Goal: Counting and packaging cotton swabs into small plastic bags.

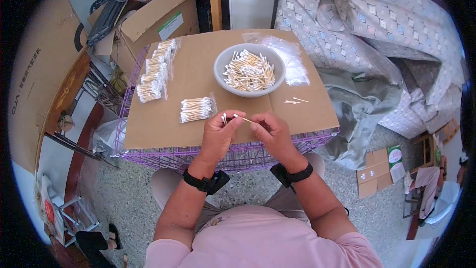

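My left hand (pixel 219 134) holds a small bunch of cotton swabs (pixel 224 118) upright between thumb and fingers, at the near edge of a cardboard sheet (pixel 198 77). My right hand (pixel 271 131) pinches a single wooden-stick swab (pixel 243 118) and points it toward that bunch. A grey bowl (pixel 249 70) full of loose swabs sits just beyond both hands. One filled clear packet of swabs (pixel 197 108) lies left of my left hand. Several more filled packets (pixel 156 72) are lined up along the sheet's left edge.
Empty clear bags (pixel 290 57) lie right of the bowl, and two loose swabs (pixel 293 100) rest near them. The cardboard sits on a purple wire frame (pixel 238 151). Cardboard boxes (pixel 158 17) stand at the far left, and patterned bedding (pixel 367 25) is piled at the right.
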Available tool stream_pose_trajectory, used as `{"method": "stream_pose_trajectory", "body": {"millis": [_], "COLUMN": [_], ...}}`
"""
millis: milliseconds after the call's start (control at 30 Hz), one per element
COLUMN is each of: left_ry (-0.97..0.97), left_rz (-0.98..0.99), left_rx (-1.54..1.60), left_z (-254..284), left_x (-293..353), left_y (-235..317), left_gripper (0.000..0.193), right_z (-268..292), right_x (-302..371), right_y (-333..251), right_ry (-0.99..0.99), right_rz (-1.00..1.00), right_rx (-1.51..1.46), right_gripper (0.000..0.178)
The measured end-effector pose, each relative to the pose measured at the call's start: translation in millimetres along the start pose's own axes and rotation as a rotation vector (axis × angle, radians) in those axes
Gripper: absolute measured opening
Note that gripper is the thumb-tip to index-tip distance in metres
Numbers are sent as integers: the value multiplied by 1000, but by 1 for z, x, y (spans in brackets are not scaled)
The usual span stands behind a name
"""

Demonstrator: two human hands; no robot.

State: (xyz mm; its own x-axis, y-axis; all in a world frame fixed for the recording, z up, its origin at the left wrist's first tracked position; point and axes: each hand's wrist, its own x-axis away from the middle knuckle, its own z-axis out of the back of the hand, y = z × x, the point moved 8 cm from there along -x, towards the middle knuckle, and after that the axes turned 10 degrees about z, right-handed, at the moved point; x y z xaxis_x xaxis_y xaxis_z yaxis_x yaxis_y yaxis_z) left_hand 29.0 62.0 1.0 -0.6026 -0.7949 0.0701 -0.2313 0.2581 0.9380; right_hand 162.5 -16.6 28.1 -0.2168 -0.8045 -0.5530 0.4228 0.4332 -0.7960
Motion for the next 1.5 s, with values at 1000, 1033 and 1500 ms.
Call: {"method": "stream_pose_trajectory", "body": {"millis": [1000, 1033, 1500], "left_ry": [9, 8, -46], "left_rz": [-167, -166, -147], "left_rx": [-277, -278, -223], "left_z": [-18, -18, -11], "left_x": [1, 2, 0], "left_y": [13, 15, 12], "left_gripper": [10, 10, 12], "right_z": [3, 0, -8], "right_x": [4, 3, 1], "right_y": [2, 3, -5], "right_ry": [17, -9, -102], "right_rz": [-39, -46, -38], "right_rx": [-173, -176, 60], "right_gripper": [11, 12, 13]}}
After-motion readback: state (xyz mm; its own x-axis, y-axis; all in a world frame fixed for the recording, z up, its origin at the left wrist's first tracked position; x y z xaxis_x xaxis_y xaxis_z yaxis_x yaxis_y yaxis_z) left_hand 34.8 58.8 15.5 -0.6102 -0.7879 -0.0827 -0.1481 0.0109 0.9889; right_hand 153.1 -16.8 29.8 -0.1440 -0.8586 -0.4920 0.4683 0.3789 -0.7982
